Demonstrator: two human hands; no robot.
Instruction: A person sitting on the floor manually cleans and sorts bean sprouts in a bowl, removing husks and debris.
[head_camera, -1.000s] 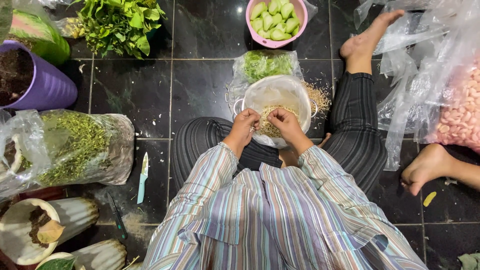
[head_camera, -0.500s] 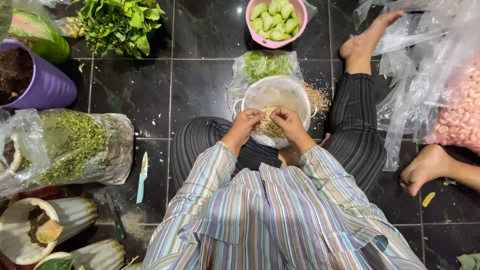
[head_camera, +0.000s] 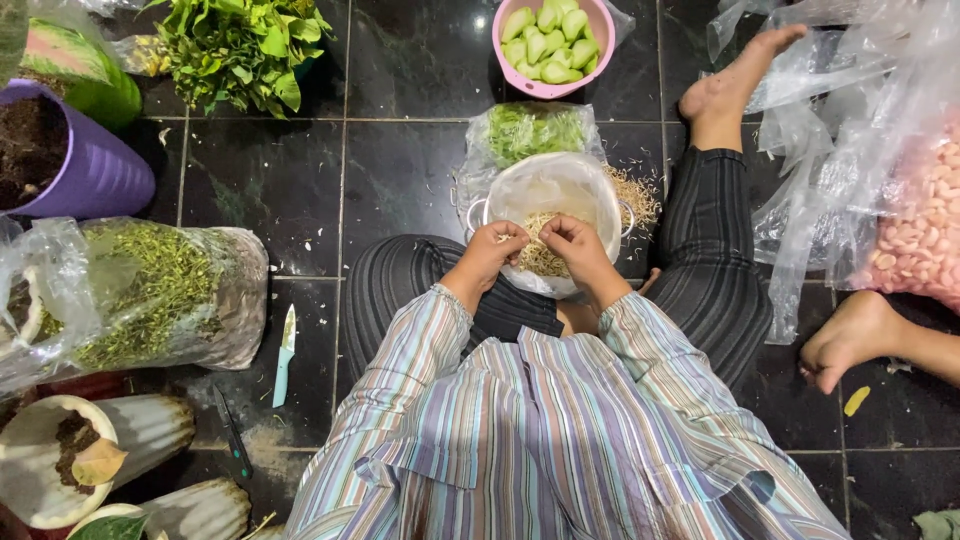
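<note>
nothing has shifted; left hand (head_camera: 497, 248) and right hand (head_camera: 572, 240) pinch sprouts (head_camera: 541, 258), fingertips' grip hard to see.

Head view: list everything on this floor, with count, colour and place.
Lined bowl: one, clear plastic liner, pale sprouts inside, before the person.
Pink bowl: one, green pieces inside, top centre.
Small bag of greens: one, clear, behind the lined bowl.
Leafy bunch: one, green, top left.
Purple pot: one, soil inside, far left.
Big bag of cuttings: one, clear, green contents, left.
Knife: one, pale handle, left of knee.
Bag of pink pieces: one, right edge.
Another person's foot: one, right.
Left hand, right hand: over the sprouts.
</note>
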